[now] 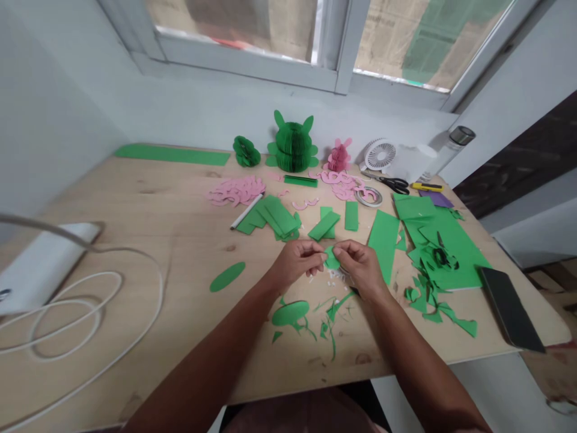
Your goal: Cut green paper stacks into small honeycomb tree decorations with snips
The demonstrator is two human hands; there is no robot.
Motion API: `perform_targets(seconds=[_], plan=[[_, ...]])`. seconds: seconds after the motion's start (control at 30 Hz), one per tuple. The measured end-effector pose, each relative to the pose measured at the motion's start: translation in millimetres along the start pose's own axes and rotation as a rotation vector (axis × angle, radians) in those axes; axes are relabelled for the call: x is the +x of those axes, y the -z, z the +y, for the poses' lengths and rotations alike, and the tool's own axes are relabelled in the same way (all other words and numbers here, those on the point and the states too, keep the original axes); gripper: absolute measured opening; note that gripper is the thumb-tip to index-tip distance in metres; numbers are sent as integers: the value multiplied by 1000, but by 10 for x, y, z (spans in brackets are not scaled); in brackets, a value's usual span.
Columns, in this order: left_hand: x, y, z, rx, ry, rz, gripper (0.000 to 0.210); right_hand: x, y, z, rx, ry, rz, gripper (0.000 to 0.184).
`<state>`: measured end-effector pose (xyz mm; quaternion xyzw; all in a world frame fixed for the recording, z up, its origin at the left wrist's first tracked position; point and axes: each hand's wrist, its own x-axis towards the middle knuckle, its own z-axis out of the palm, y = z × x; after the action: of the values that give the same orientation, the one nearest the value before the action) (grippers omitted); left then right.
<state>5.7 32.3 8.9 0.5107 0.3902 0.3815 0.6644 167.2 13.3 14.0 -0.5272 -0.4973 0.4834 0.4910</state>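
Between my hands is a small green paper piece. My right hand pinches it at its right side, thumb and forefinger closed. My left hand is also closed in a pinch, its fingertips at the paper's left edge. Small white scraps lie on the table just below the fingers. Partly hidden behind my right hand is a round object that I cannot make out. Nearer to me lie a green paper oval and thin green offcuts. Another green oval lies to the left.
Green strips, pink cutouts, a white pen, a tape roll and black scissors lie farther back. Folded paper figures and a small fan stand by the wall. A phone lies right; a white cable loops left.
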Motion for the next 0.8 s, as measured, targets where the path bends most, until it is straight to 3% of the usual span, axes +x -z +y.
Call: perform_targets(seconds=[0.3, 0.53, 0.8], plan=[[-4, -8, 25, -14, -2, -47, 18, 6, 2, 72, -30, 27, 33, 28], [6, -5, 7, 24, -23, 6, 17, -6, -18, -22, -24, 40, 16, 30], [-15, -41, 63, 5, -40, 106, 19, -44, 11, -32, -375, 306, 23, 31]])
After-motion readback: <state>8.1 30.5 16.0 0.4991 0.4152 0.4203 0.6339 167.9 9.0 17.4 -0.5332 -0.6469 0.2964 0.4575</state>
